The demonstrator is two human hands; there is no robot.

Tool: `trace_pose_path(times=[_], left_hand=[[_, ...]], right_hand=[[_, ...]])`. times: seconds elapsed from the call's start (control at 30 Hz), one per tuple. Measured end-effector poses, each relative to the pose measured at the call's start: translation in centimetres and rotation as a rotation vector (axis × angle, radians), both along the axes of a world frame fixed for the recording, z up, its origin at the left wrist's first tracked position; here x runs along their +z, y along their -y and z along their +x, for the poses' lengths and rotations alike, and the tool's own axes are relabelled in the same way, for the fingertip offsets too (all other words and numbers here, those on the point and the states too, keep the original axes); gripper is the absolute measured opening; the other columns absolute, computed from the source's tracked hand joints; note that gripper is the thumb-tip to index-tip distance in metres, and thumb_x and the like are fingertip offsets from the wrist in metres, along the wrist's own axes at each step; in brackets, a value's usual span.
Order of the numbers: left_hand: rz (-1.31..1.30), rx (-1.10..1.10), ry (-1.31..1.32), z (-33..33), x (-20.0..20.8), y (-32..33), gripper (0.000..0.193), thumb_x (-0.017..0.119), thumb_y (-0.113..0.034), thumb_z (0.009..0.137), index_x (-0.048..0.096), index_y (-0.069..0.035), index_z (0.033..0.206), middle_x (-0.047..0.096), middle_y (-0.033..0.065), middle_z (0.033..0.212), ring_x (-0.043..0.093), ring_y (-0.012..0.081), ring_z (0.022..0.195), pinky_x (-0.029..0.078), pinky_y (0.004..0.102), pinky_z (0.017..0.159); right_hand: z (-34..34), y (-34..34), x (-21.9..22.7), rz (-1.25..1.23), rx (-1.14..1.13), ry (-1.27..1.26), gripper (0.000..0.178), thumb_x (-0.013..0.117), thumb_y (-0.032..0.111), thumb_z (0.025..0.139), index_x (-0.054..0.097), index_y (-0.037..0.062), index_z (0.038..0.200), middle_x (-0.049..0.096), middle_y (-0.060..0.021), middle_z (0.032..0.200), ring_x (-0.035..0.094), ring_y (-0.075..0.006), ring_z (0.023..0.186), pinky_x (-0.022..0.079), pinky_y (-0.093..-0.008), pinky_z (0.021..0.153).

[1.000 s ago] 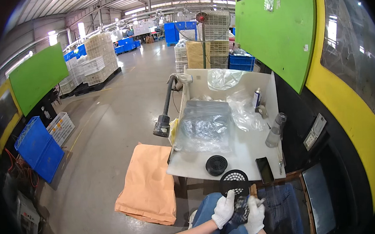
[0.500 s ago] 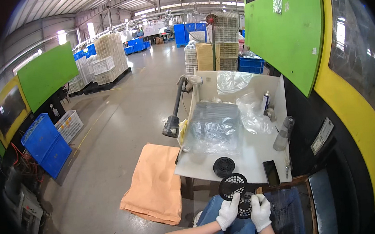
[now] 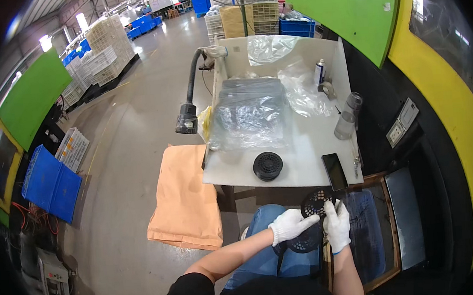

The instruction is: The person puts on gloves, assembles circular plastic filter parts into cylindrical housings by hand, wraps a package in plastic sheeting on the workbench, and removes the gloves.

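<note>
Both my hands wear white gloves and work close together above my lap. A round black perforated disc (image 3: 312, 201) stands tilted between them, with my right hand (image 3: 338, 227) closed on its right edge. My left hand (image 3: 293, 225) reaches in from the left, one digit extended to the disc's lower edge; its other fingers are partly hidden. Just below that hand, more dark round perforated pieces (image 3: 304, 242) show over my legs, partly covered by it. On the white worktable (image 3: 233, 172) ahead, a short stack of black perforated discs (image 3: 268, 166) lies near the front edge.
The table also bears plastic-wrapped dark sheets (image 3: 250, 113), a dark phone (image 3: 335, 172), a clear bottle (image 3: 348, 116) and a spray can (image 3: 319, 71). A black hose nozzle (image 3: 186, 121) hangs at its left. Orange sacks (image 3: 182, 200) lie on the floor; a wood-framed blue basket (image 3: 366, 237) stands right.
My view has tilted down. The hands have moved toward the right; the upper disc now stands nearer my right hand, and the lower pieces sit under my left.
</note>
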State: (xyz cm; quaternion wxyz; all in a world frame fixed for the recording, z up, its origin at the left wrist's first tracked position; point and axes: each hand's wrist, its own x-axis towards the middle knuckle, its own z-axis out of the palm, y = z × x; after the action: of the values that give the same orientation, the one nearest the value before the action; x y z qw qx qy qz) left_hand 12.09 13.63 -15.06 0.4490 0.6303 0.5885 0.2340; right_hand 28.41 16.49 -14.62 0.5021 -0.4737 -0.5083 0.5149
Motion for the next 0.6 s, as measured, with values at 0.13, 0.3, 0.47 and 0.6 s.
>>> trace_pose_path(times=[0.13,0.3,0.47,0.6], left_hand=[[0.306,0.380,-0.008,-4.8,-1.3,-5.4,0.041,0.061,-0.043,0.086,0.065,-0.005,0.101,0.067,0.0174,0.096,0.064,0.0319,0.089,0.050,0.0370,0.081],[0.374,0.612,-0.287,-12.3,-2.8,-12.5,0.041,0.059,-0.042,0.086,0.064,-0.007,0.108,0.067,0.0174,0.095,0.065,0.0311,0.092,0.049,0.0376,0.084],[0.250,0.270,-0.772,-12.4,-1.6,-14.0,0.059,0.063,-0.056,0.077,0.056,-0.019,0.124,0.047,0.0174,0.135,0.039,0.0406,0.127,0.042,0.0522,0.094],[0.179,-0.142,-0.892,-10.4,-1.7,-13.9,0.083,0.075,-0.053,0.061,0.046,-0.023,0.132,0.038,0.0179,0.138,0.041,0.0416,0.123,0.040,0.0491,0.103]], right_hand=[[3.1,-0.6,-1.8,-0.183,-0.261,-0.069,0.015,0.058,0.024,0.094,0.052,0.0110,0.089,0.046,0.0054,0.062,0.033,-0.0015,0.037,0.023,-0.0196,0.032],[5.0,0.2,-3.0,-0.310,-0.272,-0.112,0.018,0.057,0.026,0.094,0.051,0.0095,0.090,0.047,0.0045,0.062,0.032,-0.0017,0.035,0.021,-0.0192,0.030],[5.4,0.6,-3.7,-0.309,-0.228,-0.102,0.021,0.058,0.027,0.094,0.055,0.0069,0.095,0.050,0.0034,0.064,0.034,-0.0016,0.037,0.024,-0.0186,0.031],[5.2,1.0,-2.8,-0.380,-0.223,-0.046,0.021,0.058,0.027,0.093,0.055,0.0068,0.097,0.050,0.0035,0.065,0.036,-0.0023,0.037,0.025,-0.0193,0.031]])
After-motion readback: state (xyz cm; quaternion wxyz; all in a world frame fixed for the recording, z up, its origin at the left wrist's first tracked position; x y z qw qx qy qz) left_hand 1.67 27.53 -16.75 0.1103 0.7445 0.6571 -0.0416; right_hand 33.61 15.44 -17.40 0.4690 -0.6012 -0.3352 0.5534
